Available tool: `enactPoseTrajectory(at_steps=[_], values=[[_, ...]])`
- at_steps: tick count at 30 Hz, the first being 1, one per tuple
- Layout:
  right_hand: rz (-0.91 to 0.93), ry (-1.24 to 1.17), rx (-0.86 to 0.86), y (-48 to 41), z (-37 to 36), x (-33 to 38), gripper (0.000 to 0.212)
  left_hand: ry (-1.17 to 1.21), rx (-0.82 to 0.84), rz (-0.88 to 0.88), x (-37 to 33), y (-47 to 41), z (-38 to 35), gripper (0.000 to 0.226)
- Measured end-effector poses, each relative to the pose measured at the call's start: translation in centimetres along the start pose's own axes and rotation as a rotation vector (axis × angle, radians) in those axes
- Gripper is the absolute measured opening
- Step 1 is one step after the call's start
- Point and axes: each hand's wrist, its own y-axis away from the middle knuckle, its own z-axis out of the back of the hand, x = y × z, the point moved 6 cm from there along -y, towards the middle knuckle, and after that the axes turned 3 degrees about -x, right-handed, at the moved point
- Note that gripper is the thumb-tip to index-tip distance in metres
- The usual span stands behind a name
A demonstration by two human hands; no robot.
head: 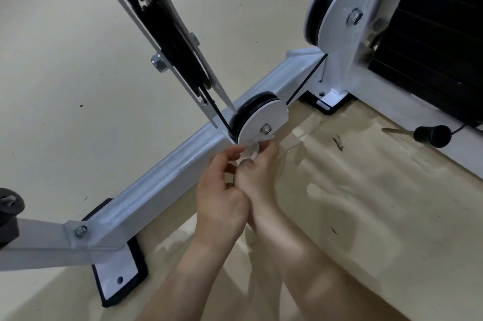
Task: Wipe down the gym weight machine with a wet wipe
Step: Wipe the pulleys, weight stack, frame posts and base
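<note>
Wet wipe (250,151): small, white, translucent, crumpled into a damp wad. It is sitting against the lower edge of the small pulley (261,122) on the weight machine (287,77), just below the pulley's bolt.

Right hand (258,174) is pinching the wad in curled fingers. Left hand (222,198) is pinching its near side, and the two hands are touching.

The pulley is sitting on the white floor beam (146,190), with a black cable (305,80) running from it toward the large pulley (337,7).

Black weight stack (439,33) is standing at right, with a black-knobbed pin (431,135) lying on the floor near it.

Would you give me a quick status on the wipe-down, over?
Left hand and right hand both pinching the wet wipe. Wipe at lower edge of small pulley. Cable nearby, nothing blocking.
</note>
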Motion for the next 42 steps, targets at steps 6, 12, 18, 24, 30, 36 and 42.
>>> enactPoseTrajectory(at_steps=[6,12,18,24,30,36,42], values=[[-0.083,0.057,0.35,2.7,-1.5,0.4,0.081,0.065,0.019,-0.004,1.1,0.2,2.0,0.059],[-0.008,0.327,0.343,2.3,-1.3,3.7,0.077,-0.008,0.046,-0.018,1.6,0.6,1.7,0.038],[0.127,0.368,0.303,3.7,-0.7,5.4,0.073,-0.124,0.143,-0.108,-2.5,0.1,-0.1,0.014],[0.015,0.344,0.213,-1.7,0.4,5.7,0.106,-0.235,0.122,-0.161,-1.6,-1.1,-0.8,0.043],[-0.088,0.197,0.306,0.0,0.9,3.7,0.1,-0.106,0.044,-0.111,-0.3,-0.4,-0.1,0.037],[-0.148,0.094,0.245,-1.3,1.0,2.7,0.098,-0.029,-0.049,-0.014,1.0,0.4,0.6,0.047],[-0.034,0.111,0.187,-3.4,1.1,4.3,0.112,-0.109,0.008,-0.106,-0.9,-0.1,-0.1,0.051]])
